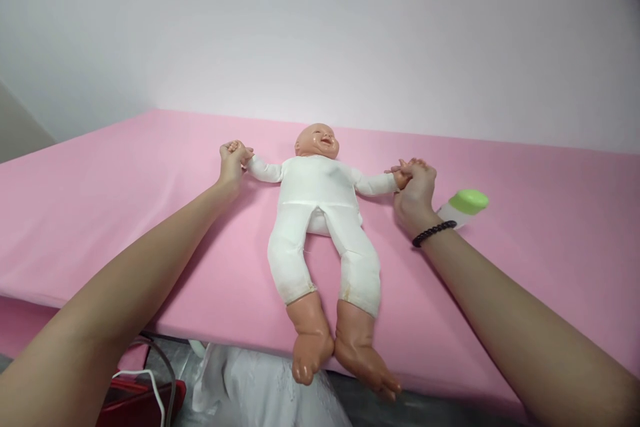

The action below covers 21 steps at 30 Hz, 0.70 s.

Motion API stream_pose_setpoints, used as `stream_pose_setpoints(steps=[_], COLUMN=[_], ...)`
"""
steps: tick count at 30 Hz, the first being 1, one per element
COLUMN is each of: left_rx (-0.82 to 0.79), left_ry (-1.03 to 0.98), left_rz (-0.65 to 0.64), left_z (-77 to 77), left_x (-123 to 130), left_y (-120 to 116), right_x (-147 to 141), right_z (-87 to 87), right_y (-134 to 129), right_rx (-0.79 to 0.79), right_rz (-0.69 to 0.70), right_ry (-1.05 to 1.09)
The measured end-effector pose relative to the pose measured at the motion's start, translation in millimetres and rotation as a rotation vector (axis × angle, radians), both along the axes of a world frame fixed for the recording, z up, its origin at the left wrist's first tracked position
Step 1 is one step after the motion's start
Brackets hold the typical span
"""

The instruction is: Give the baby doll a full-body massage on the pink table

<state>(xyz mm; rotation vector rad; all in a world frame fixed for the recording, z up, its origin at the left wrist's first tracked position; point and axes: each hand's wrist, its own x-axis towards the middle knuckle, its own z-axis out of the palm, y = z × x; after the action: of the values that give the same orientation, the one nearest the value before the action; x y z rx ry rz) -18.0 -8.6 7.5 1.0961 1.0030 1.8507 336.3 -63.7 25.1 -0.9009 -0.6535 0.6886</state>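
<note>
A baby doll with a white cloth body lies on its back on a pink sheet, its arms stretched out to both sides. Its head points to the wall and its plastic feet hang past the near edge. My left hand is closed around the doll's hand on the left, hiding most of it. On the other side my right hand, with a black bracelet at the wrist, grips the doll's other hand. Just beyond that wrist lies a bottle with a green cap, partly covered by my forearm.
A white wall rises behind the pink-covered table. Below the near edge are white fabric, a red object and a white cable on the lower left.
</note>
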Motion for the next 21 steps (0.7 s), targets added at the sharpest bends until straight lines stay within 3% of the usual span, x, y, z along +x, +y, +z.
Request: stream_pose_setpoints(steps=[3, 6, 9, 12, 16, 19, 21], left_rx=[0.182, 0.45, 0.665, 0.848, 0.892, 0.72, 0.555], left_ry=[0.192, 0.461, 0.743, 1.008, 1.103, 0.951, 0.728], left_rz=[0.021, 0.03, -0.026, -0.203, -0.308, -0.331, -0.253], left_z=[9.1, 15.3, 19.6, 21.3, 20.7, 22.9, 26.4], left_x=[7, 22, 39, 49, 50, 48, 47], left_y=[-12, -32, -54, -68, -71, -70, -70], right_x=[-12, -30, -46, -52, -51, -51, -51], right_z=[7.7, 12.4, 13.1, 11.8, 11.6, 14.9, 19.1], right_y=[-14, -33, -47, -51, -49, -51, -51], right_rx=[0.226, 0.379, 0.384, 0.377, 0.354, 0.317, 0.295], right_rz=[0.015, 0.117, 0.266, 0.357, 0.38, 0.397, 0.349], right_ry=[-0.371, -0.767, -1.117, -1.345, -1.376, -1.217, -1.001])
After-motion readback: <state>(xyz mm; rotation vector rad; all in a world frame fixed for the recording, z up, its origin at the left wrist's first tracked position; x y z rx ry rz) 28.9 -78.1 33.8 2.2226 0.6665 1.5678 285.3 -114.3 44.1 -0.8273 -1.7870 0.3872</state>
